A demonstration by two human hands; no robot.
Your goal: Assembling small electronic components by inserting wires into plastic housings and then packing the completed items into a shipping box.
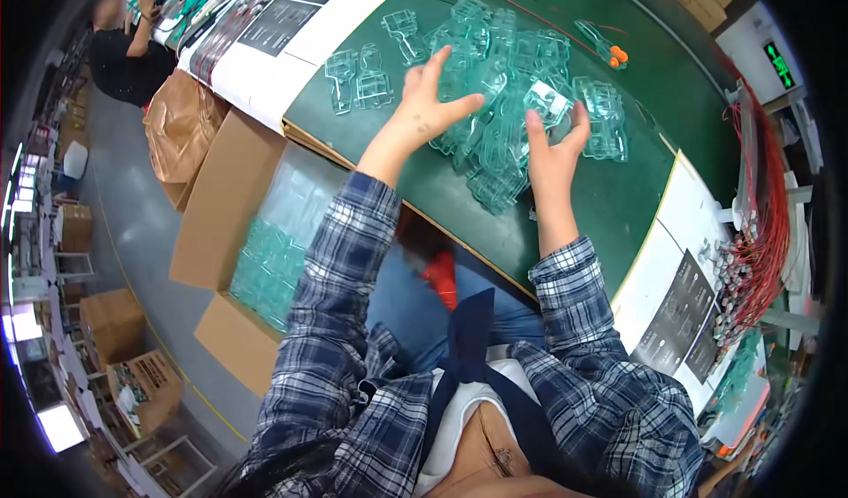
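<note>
A heap of clear, greenish moulded plastic pieces (499,149) is spread over the dark green tabletop (468,224). My left hand (428,109) is over the heap's left side, its thumb and fingers stretched apart with nothing held. At the right side of the heap, my right hand (556,149) has its thumb and finger apart around the near end of a shiny clear piece (549,100). Whether they touch it I cannot make out. A few loose pieces (373,78) lie left of the heap, and a stacked group (602,118) sits to its right.
An open cardboard box (234,189) with more clear pieces stands below the table's left edge. Orange-handled pliers (616,56) lie at the far side. Bundled red wires (768,268) hang at the right. A person (124,47) works at the far left.
</note>
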